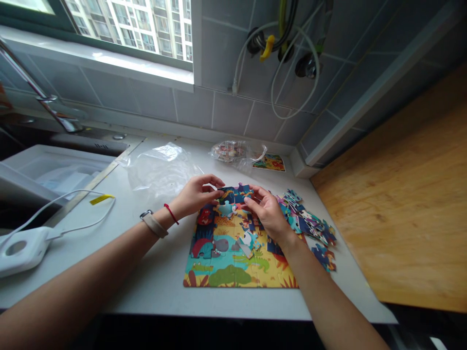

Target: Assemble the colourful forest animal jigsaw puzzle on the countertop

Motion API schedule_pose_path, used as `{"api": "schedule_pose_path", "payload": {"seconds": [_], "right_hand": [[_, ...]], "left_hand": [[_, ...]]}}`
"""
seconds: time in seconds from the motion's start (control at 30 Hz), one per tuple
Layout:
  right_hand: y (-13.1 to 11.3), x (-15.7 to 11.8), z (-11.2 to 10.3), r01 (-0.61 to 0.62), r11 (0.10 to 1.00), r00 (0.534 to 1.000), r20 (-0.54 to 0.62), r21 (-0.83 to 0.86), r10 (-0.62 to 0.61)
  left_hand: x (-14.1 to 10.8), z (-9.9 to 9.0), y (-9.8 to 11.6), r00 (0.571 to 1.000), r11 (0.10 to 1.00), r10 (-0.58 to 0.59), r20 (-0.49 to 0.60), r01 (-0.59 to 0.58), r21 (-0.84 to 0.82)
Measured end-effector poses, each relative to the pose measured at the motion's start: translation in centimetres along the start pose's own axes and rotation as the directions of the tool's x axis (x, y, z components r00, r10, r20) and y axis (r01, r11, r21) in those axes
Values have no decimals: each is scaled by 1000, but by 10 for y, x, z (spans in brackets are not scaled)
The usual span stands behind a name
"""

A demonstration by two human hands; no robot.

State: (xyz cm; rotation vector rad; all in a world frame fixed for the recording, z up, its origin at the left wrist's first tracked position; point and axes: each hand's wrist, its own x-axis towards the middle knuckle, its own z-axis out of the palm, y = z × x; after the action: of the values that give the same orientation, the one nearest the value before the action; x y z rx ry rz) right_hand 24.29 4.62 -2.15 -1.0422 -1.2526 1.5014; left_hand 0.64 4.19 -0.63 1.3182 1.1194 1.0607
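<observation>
Both my hands hold a few joined dark blue puzzle pieces (235,194) above the far edge of a jigsaw puzzle (228,260). My left hand (200,195) pinches their left end between thumb and fingers. At the right end my right hand (268,210) grips them the same way. The puzzle lies on the counter, showing animals, water and yellow ground, with several loose pieces (249,241) resting on top. A heap of loose puzzle pieces (310,224) lies just right of my right hand, part of it behind my wrist.
A crumpled clear plastic bag (160,170) lies behind my left hand. Farther back are a bag of puzzle pieces (230,151) and a small picture card (270,162). On the left are a white charger (24,250) with a cable and a sink (91,142). A wooden panel (408,204) stands at right.
</observation>
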Motion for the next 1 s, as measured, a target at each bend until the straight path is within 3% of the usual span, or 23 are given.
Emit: {"api": "schedule_pose_path", "payload": {"seconds": [0.13,0.33,0.7,1.0], "right_hand": [[-2,-1,-1,58,998,997,-44,28,-56],[-6,-1,-5,38,999,997,-63,21,-36],[-3,-2,-4,239,910,968,10,-340,-251],[-4,-4,0,251,906,961,-28,-341,-276]], "left_hand": [[0,1,1,1000,1000,1,-1,-1,-7],[0,1,2,1000,1000,27,-17,-27,11],[0,0,0,997,996,69,28,-71,58],[-7,9,2,995,998,58,82,-60,26]]}}
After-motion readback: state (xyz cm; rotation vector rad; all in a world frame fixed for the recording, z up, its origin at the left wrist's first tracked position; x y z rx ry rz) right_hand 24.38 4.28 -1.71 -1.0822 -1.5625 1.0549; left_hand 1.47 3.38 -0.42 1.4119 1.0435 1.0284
